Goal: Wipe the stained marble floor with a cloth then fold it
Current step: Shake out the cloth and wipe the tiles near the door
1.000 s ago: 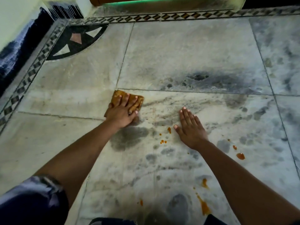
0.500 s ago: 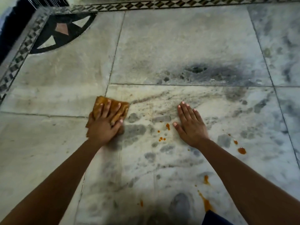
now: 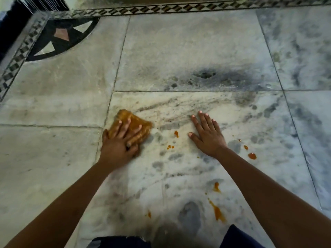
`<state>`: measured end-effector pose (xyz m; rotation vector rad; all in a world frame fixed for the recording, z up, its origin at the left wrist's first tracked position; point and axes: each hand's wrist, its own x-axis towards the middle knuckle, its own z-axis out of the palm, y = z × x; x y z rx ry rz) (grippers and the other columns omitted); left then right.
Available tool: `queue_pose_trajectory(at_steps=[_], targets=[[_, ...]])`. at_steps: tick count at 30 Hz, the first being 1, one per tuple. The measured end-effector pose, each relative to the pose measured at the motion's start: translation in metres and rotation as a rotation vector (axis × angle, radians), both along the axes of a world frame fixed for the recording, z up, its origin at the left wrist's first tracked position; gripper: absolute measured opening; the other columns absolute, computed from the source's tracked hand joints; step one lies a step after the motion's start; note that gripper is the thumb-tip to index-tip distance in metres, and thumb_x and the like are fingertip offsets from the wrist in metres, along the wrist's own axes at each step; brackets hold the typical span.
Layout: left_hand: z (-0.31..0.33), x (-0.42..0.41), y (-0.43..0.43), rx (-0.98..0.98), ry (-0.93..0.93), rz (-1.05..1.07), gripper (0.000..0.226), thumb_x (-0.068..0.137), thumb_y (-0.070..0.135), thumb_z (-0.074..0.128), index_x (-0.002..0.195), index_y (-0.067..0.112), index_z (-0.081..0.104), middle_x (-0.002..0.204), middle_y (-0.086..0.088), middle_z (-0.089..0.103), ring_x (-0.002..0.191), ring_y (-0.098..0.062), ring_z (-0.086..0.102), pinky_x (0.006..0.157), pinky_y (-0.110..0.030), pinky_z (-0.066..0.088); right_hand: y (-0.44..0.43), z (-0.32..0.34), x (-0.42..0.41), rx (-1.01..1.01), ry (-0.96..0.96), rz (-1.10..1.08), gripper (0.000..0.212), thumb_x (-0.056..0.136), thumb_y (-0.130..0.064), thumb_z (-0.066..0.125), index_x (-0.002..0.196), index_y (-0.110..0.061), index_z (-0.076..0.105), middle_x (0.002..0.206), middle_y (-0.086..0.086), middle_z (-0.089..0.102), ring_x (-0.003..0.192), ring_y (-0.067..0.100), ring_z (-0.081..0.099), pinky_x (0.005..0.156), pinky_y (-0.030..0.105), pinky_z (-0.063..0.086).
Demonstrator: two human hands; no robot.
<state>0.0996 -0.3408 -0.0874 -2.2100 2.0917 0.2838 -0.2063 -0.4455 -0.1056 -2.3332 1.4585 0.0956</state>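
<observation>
While left hand (image 3: 118, 147) pressed straight fingers on cloth (image 3: 125, 115), right hand (image 3: 208, 138) lay splayed, empty, right of cloth; orange drops (image 3: 176, 134) between; veined marble floor (image 3: 179, 51) beneath.

Our left grip (image 3: 119, 146) covers the near half of the cloth (image 3: 125, 114), so we see only its far edge and strips between the fingers. A dark spot by the knuckles is too small to make out. The palm of our right grip (image 3: 207, 136) is hidden against the floor (image 3: 179, 51). Both forearms (image 3: 71, 194) run off the frame, dark fabric (image 3: 118, 242) is cut by the bottom edge, and the patterned border (image 3: 179, 8) is clipped at the top.
</observation>
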Motion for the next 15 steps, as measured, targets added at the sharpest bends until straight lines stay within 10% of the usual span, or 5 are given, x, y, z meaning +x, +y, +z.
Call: queue_pose_trajectory(at_steps=[7,15], targets=[[0.004,-0.067,-0.085,0.115,-0.019,0.034,0.066,0.085,0.074,0.024,0.14,0.055,-0.007,0.156,0.004,-0.022,0.143,-0.031,-0.016,0.108,-0.067,0.003,0.001,-0.007,0.0,-0.054,-0.001,-0.006,0.062,0.097,-0.048,0.022,0.148,-0.029,-0.009,0.157,0.0,-0.015,0.145,0.018,-0.013,0.114,0.032,-0.011],[0.005,-0.053,0.014,0.057,-0.035,-0.315,0.054,0.087,0.064,0.014,0.138,0.059,-0.004,0.156,0.01,-0.008,0.146,-0.026,0.0,0.109,-0.061,0.007,0.001,-0.012,-0.001,-0.087,-0.014,-0.015,0.059,0.098,-0.043,0.021,0.149,-0.027,-0.004,0.159,0.003,-0.009,0.146,0.02,-0.009,0.115,0.033,-0.008]])
